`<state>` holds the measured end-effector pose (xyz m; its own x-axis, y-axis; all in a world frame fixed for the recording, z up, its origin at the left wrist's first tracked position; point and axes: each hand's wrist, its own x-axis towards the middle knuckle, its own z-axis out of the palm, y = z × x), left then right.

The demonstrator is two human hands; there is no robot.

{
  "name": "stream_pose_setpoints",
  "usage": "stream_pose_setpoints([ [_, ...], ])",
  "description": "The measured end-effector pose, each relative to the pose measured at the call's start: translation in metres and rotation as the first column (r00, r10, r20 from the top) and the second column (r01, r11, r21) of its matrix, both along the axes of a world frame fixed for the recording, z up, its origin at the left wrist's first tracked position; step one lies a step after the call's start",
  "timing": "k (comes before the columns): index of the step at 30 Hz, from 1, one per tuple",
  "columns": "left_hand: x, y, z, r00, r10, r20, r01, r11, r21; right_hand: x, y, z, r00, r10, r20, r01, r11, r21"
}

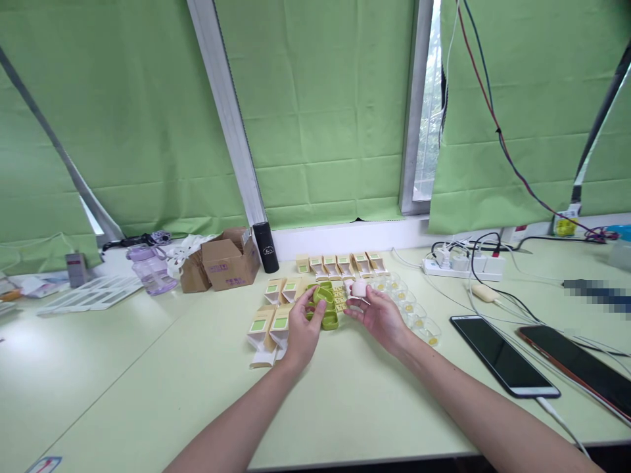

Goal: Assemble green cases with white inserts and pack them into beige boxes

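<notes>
My left hand (306, 325) is closed around a small green rounded piece (323, 296), held above a green tray with recesses (330, 321). To its right, my right hand (383, 318) pinches a small pale pink, rounded object (359, 288) between thumb and fingers; its exact kind is unclear. Small yellow squares (340, 299) lie between the hands, partly covered. Beside my left hand stand open cream cartons with green labels (259, 326). Clear plastic cups with yellow spots (417, 315) sit just right of my right hand.
Another row of small cartons (345, 265) stands behind the hands. A black cylinder (266, 247), a cardboard box (229, 263) and a purple bottle (152, 270) are at the back left. To the right lie a power strip (463, 265), cables and two phones (503, 355).
</notes>
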<state>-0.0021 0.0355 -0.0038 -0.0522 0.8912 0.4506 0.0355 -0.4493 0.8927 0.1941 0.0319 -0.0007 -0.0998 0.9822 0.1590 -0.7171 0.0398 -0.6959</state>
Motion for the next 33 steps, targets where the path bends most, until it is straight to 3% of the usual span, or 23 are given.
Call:
stream_pose_setpoints([
  [16,0.002,-0.005,0.002,1.0,0.017,0.015,-0.017,0.999,0.04,0.003,-0.008,0.015,0.988,-0.1,0.119,0.099,0.995,0.018],
  [22,0.001,-0.005,0.002,0.999,0.044,-0.026,-0.043,0.998,0.042,0.009,-0.01,0.022,0.958,-0.181,0.222,0.154,0.979,0.136],
  [30,0.002,-0.007,0.001,0.999,0.037,-0.032,-0.036,0.998,0.051,0.024,-0.003,0.021,0.838,-0.33,0.435,0.201,0.927,0.316],
  [33,0.001,-0.008,0.002,0.999,0.03,-0.031,-0.028,0.998,0.057,0.032,-0.003,0.023,0.699,-0.447,0.559,0.203,0.873,0.444],
])
